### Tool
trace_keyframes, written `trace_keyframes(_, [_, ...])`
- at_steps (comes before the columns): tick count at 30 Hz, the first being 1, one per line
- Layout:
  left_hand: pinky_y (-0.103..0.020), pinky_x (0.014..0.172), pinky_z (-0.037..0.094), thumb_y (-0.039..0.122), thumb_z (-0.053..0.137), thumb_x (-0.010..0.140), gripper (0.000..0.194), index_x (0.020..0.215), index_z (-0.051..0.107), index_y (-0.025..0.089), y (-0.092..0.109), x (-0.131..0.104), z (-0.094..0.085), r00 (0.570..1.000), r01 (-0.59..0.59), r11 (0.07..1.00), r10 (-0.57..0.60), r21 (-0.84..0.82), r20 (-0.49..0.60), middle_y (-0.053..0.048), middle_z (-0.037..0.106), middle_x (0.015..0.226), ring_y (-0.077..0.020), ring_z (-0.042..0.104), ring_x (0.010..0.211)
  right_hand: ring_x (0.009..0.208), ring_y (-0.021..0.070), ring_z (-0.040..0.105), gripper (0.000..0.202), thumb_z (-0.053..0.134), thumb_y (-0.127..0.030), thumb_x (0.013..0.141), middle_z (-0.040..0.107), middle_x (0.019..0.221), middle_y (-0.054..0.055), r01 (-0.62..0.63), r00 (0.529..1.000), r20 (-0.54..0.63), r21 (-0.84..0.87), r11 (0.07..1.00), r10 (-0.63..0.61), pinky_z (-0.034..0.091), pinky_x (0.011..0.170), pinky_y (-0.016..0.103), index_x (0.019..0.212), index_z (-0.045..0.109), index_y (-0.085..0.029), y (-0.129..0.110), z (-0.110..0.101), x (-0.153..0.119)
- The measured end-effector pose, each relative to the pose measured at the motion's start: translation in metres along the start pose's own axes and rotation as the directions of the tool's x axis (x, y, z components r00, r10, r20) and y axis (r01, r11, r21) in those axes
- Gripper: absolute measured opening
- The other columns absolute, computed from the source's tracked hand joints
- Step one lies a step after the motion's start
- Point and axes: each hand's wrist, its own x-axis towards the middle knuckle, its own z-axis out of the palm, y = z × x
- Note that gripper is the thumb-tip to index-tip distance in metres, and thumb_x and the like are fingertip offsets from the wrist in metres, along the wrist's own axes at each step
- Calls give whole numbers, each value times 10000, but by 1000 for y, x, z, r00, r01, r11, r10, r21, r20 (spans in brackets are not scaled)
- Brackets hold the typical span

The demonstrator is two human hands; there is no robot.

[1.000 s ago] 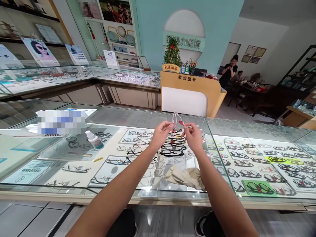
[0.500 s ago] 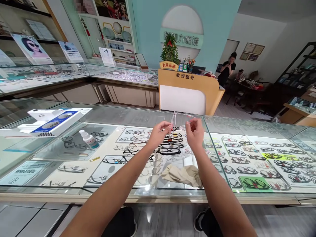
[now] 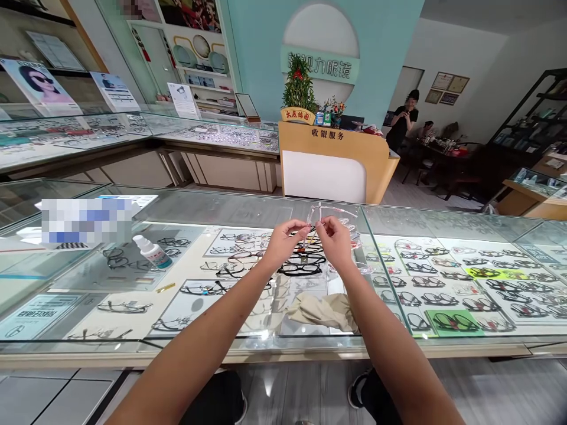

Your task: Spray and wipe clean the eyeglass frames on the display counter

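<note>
A pair of clear, pinkish eyeglasses (image 3: pixel 319 211) is held up above the glass display counter (image 3: pixel 248 219). My left hand (image 3: pixel 286 239) pinches it from the left side. My right hand (image 3: pixel 333 236) is closed on it from the right, fingertips close to those of the left. One temple arm sticks out to the right above my right hand. Fingers cover much of the frame. Below the hands, dark-framed eyeglasses (image 3: pixel 302 265) lie in a column inside the case. A crumpled beige cloth (image 3: pixel 321 311) rests on the glass between my forearms.
A white spray bottle (image 3: pixel 153 252) stands tilted in view on the counter's left, near a blurred white-and-blue box (image 3: pixel 86 221). A small yellow strip (image 3: pixel 166 288) lies near the bottle. Beyond are a wooden cashier desk (image 3: pixel 381 159) and a standing person (image 3: pixel 401 127).
My right hand has moved left, closer to my left hand, and now grips nearer the middle of the eyeglasses. The view has shifted slightly.
</note>
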Motion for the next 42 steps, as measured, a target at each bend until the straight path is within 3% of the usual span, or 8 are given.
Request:
trace_keyframes(15, [-377,884,603,592,864,768,457,975,769,196,-7,4,-4,990,15,992,-32,-122,-134,-65,767,1023,-185,707,850,627,157,519,198,599,-432,879,556,658,-53,-182,979,-82,62,981,187,397,654,286,823,601,-242,8,-3,7])
trace_keyframes(21, [-419,953,621,564,906,721,459,956,759,198,-5,7,-5,971,-10,968,-51,-250,-235,-74,764,1069,-200,712,970,718,190,581,304,625,-360,805,648,818,-15,-259,943,-205,37,965,261,438,665,303,1079,596,-230,21,-2,12])
trace_keyframes(28, [-435,962,628,573,926,680,472,918,756,202,5,8,-7,940,-29,941,-89,-338,-328,-80,756,1107,-225,702,1075,837,241,631,435,644,-367,794,650,918,21,-342,914,-216,38,939,342,489,729,353,1193,543,-225,31,-3,10])
trace_keyframes(30, [-433,967,619,580,921,682,473,921,757,206,4,8,-8,941,-34,949,-76,-314,-330,-80,760,1104,-225,700,1068,959,277,635,451,659,-362,792,658,1029,69,-278,929,-271,-64,958,252,512,844,406,1206,558,-215,27,-4,8])
trace_keyframes(32, [-423,969,607,582,917,686,474,933,764,208,3,8,-8,949,-34,960,-55,-276,-309,-80,760,1107,-219,697,1043,1134,319,595,463,669,-354,814,643,1188,126,-97,955,-297,-229,969,25,482,1004,483,1244,583,-204,18,-4,5])
trace_keyframes(35, [-399,935,597,573,918,686,460,920,774,204,3,6,-5,978,-18,974,-30,-226,-208,-91,744,1200,-225,688,1039,1265,325,555,446,657,-360,907,638,1312,143,220,962,-85,-318,922,-259,433,1118,522,1326,614,-214,2,0,-1])
trace_keyframes(38, [-390,924,579,560,911,704,430,899,784,197,5,3,-3,996,-7,982,-10,-186,-92,-105,724,1277,-246,683,1069,1288,307,590,383,638,-365,974,683,1340,130,348,937,113,-229,909,-330,452,1134,506,1333,659,-234,-4,7,-7])
trace_keyframes(42, [-397,933,571,526,906,732,397,933,800,201,6,2,-3,998,34,974,-43,-223,-38,-109,708,1320,-235,688,1041,1291,302,631,361,650,-387,990,721,1349,127,354,930,149,-129,926,-335,489,1123,496,1315,699,-237,2,12,-8])
